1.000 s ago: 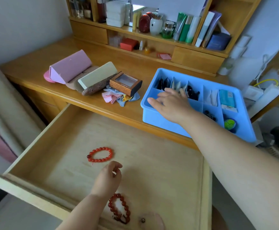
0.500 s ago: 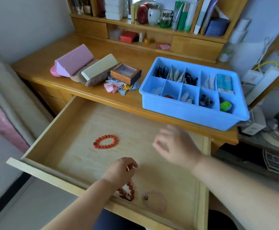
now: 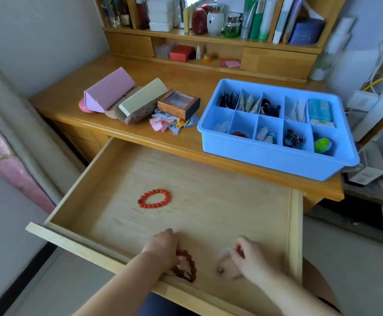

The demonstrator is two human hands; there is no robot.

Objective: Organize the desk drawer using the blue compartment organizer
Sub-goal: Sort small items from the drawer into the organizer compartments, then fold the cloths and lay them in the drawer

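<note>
The open wooden drawer (image 3: 220, 201) holds a bright red bead bracelet (image 3: 154, 198) in its middle. Near the drawer's front edge my left hand (image 3: 163, 248) curls its fingers on a dark red bead bracelet (image 3: 187, 269). My right hand (image 3: 251, 258) is beside it, fingers curled, pinching a thin clear plastic bag (image 3: 228, 264) that holds a small bead. The blue compartment organizer (image 3: 275, 159) stands on the desk at the right, with small items in most compartments.
On the desk (image 3: 186, 71) lie a pink folded case (image 3: 109, 90), a cream case (image 3: 143, 95), a brown windowed box (image 3: 179, 106) and pastel cloths (image 3: 170, 123). The shelf behind carries bottles, boxes and books. Cables and a power strip lie at the right.
My right hand left the blue organizer and came down into the drawer to the clear bag. My left hand moved toward the front edge onto the dark red bracelet.
</note>
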